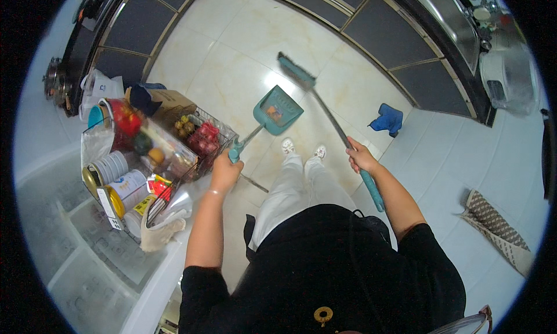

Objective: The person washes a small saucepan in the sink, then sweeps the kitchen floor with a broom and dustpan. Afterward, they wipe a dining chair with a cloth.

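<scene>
My left hand (226,173) is closed around the green handle end of a long-handled dustpan (278,110). The dustpan lies beyond my feet, with some small orange and brown debris in its pan. In my right hand (362,155) is the handle of a broom (330,112), gripped just above its teal end sleeve. The broom's bristled head (296,71) is beyond the dustpan and slightly to its right, apart from it, over the pale tiled floor (243,51).
At left a wire rack (217,149) holds produce, tins and packets, with a cardboard box beside it. A blue cloth (387,118) lies on the floor at right. Dark cabinets (387,34) border the floor ahead. A patterned mat (496,229) hangs at the right wall.
</scene>
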Motion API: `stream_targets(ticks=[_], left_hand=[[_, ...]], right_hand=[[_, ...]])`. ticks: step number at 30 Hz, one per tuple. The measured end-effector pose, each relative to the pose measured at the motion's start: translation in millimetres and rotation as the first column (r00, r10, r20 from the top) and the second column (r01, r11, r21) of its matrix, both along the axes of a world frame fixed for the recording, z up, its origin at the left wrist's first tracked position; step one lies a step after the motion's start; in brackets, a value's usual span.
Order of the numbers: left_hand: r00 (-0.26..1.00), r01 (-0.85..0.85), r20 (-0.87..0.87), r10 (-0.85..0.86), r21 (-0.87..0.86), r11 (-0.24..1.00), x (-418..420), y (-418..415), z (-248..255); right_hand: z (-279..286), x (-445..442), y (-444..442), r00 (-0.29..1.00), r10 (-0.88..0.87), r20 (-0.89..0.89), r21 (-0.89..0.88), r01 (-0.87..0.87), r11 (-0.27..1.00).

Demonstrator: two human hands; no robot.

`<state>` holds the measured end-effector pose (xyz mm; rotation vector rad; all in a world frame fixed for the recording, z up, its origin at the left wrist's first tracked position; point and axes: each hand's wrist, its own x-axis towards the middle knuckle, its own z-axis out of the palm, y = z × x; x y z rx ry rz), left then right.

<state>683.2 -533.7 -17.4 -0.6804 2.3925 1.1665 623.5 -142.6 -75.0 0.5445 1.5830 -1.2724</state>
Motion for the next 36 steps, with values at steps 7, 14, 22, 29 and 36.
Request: stream_targets(ticks=[7,14,22,29,36], left_hand=[[0.944,-0.303,0.181,0.274,0.159,0.940,6,-10,8],[0.981,-0.195,-0.009,0.196,0.057,0.979,5,-24,-26],[0.873,-0.486,0.151,0.464,0.173,0.857,11,-15,26],[0.798,-0.591,0.228,0.557,0.122,0.797,-25,-12,15],[0.779,-0.608,0.235,0.581,0.059,0.792,-67,0,22]], right_hand=[[-66,-52,-63,0.996,0.061,-0.065,0.135,-0.052,0.989],[-41,-51,-94,0.936,0.214,0.280,-0.127,-0.185,0.975],[4,-136,-83,0.900,0.424,-0.102,0.091,-0.416,0.905],[-128,-213,-130,0.812,0.578,-0.088,0.145,-0.563,0.813],[-72,-266,-141,0.749,0.435,0.499,-0.345,-0.288,0.893]])
